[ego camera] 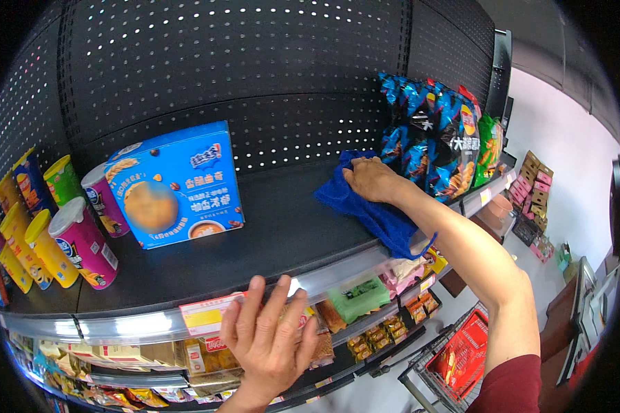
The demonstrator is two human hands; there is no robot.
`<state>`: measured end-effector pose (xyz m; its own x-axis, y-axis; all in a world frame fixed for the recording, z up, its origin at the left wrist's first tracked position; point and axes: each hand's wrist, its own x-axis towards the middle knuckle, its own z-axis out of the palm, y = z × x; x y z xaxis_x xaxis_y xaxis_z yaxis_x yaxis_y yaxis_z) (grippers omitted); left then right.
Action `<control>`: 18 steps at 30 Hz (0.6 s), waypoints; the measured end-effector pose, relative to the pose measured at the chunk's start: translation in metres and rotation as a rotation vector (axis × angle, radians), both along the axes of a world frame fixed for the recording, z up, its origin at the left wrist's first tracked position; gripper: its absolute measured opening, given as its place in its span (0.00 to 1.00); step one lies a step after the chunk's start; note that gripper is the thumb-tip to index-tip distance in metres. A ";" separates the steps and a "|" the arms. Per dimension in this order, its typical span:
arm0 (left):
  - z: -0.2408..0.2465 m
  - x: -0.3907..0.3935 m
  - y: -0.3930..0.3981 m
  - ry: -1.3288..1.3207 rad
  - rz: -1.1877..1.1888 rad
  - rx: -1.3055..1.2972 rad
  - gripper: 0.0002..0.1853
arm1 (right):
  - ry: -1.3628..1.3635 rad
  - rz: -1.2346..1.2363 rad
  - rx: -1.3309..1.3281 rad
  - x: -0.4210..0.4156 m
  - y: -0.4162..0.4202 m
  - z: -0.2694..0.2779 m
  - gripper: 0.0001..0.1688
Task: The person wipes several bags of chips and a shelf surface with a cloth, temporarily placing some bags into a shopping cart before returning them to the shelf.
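My right hand [373,179] lies on a dark blue cloth [359,211], holding it down on the black shelf [284,222]. Part of the cloth hangs over the shelf's clear front strip [336,276]. Just beyond that hand stand blue-and-black snack bags [418,139]. My left hand [271,330] is empty with its fingers apart, close in front of the shelf edge by a red-and-yellow price label [201,317]. A blue cookie box [181,191] stands upright on the shelf, left of the cloth.
Several snack canisters [85,248] fill the shelf's left end. A perforated back panel [237,67] rises behind. Lower shelves hold packaged snacks [359,299]. At lower right are a cart [423,369] with a red basket [462,356] and stacked boxes [535,188].
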<state>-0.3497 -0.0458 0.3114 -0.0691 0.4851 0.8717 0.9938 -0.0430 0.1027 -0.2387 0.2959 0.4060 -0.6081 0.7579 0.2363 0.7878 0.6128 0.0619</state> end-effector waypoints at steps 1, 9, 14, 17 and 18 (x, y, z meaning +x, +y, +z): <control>-0.001 -0.001 0.001 -0.005 0.004 -0.004 0.16 | 0.025 0.010 -0.009 -0.009 -0.002 0.001 0.33; -0.004 -0.008 0.000 0.050 -0.020 -0.013 0.18 | 0.178 0.315 -0.009 -0.069 -0.055 -0.003 0.32; -0.004 -0.006 0.001 0.033 -0.027 -0.027 0.19 | 0.214 0.537 -0.096 -0.103 -0.079 -0.002 0.31; -0.002 -0.005 0.000 0.032 -0.036 -0.026 0.19 | 0.203 0.606 -0.098 -0.104 -0.087 0.001 0.30; -0.002 -0.006 0.000 0.032 -0.034 -0.022 0.19 | 0.199 0.623 -0.094 -0.104 -0.091 0.001 0.30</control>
<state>-0.3554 -0.0462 0.3094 -0.0248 0.5054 0.8625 0.9946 -0.0748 0.0725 -0.3428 0.2046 0.4074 -0.8912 0.3007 0.3396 0.2746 0.9536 -0.1238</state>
